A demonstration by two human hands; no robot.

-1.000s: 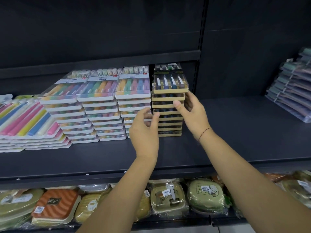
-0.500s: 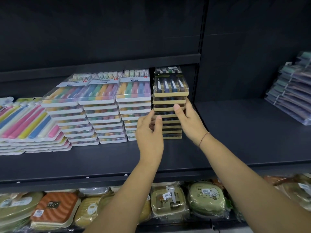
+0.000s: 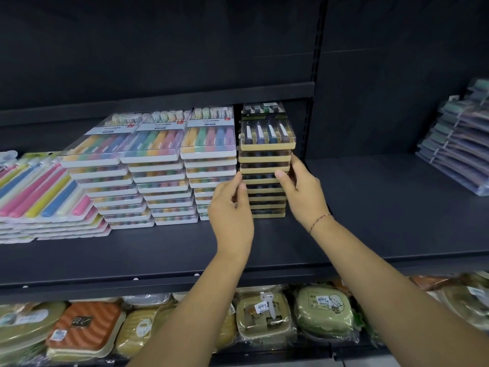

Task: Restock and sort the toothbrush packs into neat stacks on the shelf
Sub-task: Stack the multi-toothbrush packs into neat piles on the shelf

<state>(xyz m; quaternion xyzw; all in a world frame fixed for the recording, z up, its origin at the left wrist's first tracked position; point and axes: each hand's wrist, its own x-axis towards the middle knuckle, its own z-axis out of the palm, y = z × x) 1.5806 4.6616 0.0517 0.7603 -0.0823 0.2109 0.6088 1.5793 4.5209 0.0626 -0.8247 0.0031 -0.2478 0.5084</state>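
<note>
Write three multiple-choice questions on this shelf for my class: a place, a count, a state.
1. Where does the tan-edged stack stand?
A) right of the tall pastel stacks
B) left of them
C) on the lower shelf

2. How many tall pastel stacks stand side by side?
A) one
B) three
C) five

3. What are the left hand and right hand doing?
A) hanging idle
B) carrying one loose pack
C) gripping the tan-edged stack's sides

Answers: 1 A, it stands beside the upright; 2 B, three boxed columns; 3 C, both clasp it.
</note>
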